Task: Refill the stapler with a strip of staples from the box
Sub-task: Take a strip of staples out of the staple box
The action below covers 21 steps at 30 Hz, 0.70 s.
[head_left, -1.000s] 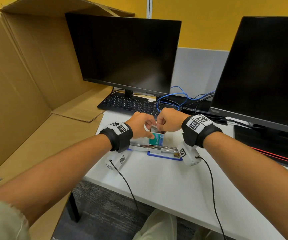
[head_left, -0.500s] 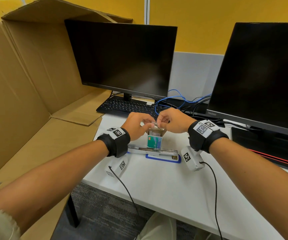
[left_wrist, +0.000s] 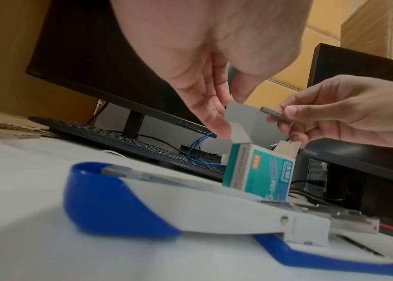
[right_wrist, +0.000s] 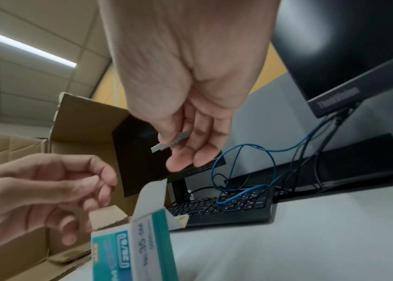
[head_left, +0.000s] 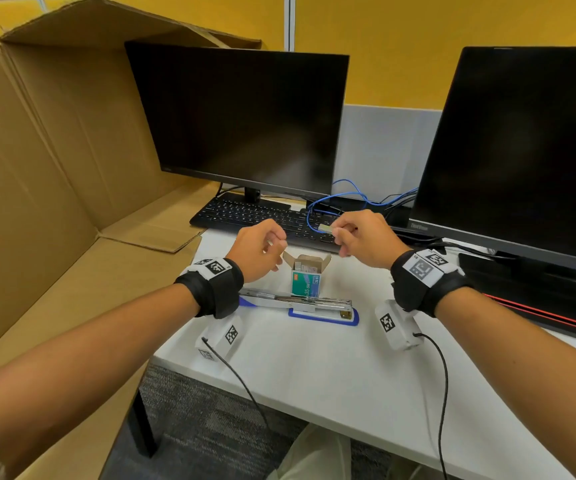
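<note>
A teal staple box point(head_left: 306, 280) stands upright on the white table with its top flaps open. Right in front of it lies the blue and white stapler point(head_left: 314, 304), swung open flat with its metal rail facing up. My right hand point(head_left: 340, 233) hovers above and to the right of the box, pinching a short silver staple strip point(head_left: 326, 228) between thumb and fingers; the right wrist view shows the strip point(right_wrist: 168, 144) too. My left hand point(head_left: 269, 245) hangs above the box's left flap with fingers loosely curled, holding nothing.
A black keyboard point(head_left: 251, 214) and tangled blue cable point(head_left: 348, 192) lie just behind the hands. Two dark monitors point(head_left: 241, 116) point(head_left: 522, 150) stand at the back. A large cardboard box point(head_left: 54, 150) lies open at the left. A black device point(head_left: 539, 299) sits at the right.
Both hands were together at the box's open top. My right hand has risen up and to the right with a staple strip; my left hand has drawn back to the left.
</note>
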### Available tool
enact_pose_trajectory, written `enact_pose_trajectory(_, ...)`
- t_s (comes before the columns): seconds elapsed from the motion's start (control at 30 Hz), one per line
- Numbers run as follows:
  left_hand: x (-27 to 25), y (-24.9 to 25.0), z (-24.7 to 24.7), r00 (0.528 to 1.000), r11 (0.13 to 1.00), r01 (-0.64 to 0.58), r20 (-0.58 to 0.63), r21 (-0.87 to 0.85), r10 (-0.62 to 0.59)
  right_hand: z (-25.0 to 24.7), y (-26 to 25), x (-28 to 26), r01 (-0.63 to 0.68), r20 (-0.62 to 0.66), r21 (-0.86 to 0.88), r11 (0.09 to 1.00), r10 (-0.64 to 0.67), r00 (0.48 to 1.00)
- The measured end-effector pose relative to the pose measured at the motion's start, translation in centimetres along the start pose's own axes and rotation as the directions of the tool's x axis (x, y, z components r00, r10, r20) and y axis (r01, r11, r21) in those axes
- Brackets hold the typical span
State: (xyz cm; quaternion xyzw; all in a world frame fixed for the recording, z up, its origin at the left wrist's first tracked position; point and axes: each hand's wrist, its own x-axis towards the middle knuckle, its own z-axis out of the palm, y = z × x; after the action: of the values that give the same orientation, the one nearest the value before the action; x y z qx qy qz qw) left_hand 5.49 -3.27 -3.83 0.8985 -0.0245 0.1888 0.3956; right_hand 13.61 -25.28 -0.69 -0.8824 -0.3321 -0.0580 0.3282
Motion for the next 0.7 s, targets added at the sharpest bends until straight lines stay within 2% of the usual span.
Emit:
enact_pose_trajectory(0.1, -0.4, -0.3, 0.0, 0.998, 0.997, 0.008, 0.063, -0.077, -0.003, -0.1, 0.4, -0.7, -0.090, 0.083, 0.154, 0.984, 0.078, 0.994)
enact_pose_trajectory(0.2, -0.6, -0.2, 0.4, 0.993, 0.998, -0.009, 0.121, -0.066, 0.017, 0.6, 0.1, -1.0, -0.120, 0.144, 0.283, 0.951, 0.082, 0.986)
enact_pose_trajectory(0.27, -0.6, 0.0, 0.8, 0.993, 0.997, -0.016, 0.117, -0.070, 0.024, 1.0, -0.3, -0.9, -0.114, 0.144, 0.342, 0.933, 0.068, 0.987)
enact_pose_trajectory(0.37, -0.3, 0.3, 1.3, 0.995, 0.997, -0.015, 0.099, -0.078, 0.023, 1.6, -0.9, -0.5, -0.092, 0.126, 0.386, 0.918, 0.046, 0.991)
enact_pose_trajectory(0.53, 0.5, 0.3, 1.8, 0.996, 0.999, -0.009, 0.086, -0.034, 0.012, 2.8, -0.9, -0.3, -0.106, 0.167, 0.375, 0.921, 0.046, 0.985)
enact_pose_trajectory(0.6, 1.0, 0.1, 2.0, 0.995, 0.999, 0.031, 0.093, 0.019, -0.033, 2.8, -0.9, -0.4, -0.113, 0.162, 0.380, 0.918, 0.055, 0.985)
enact_pose_trajectory(0.7, 1.9, 0.0, 2.0, 0.956, 0.972, 0.231, 0.198, -0.054, -0.216, 2.4, -0.9, -0.5, -0.123, 0.156, 0.395, 0.910, 0.065, 0.986)
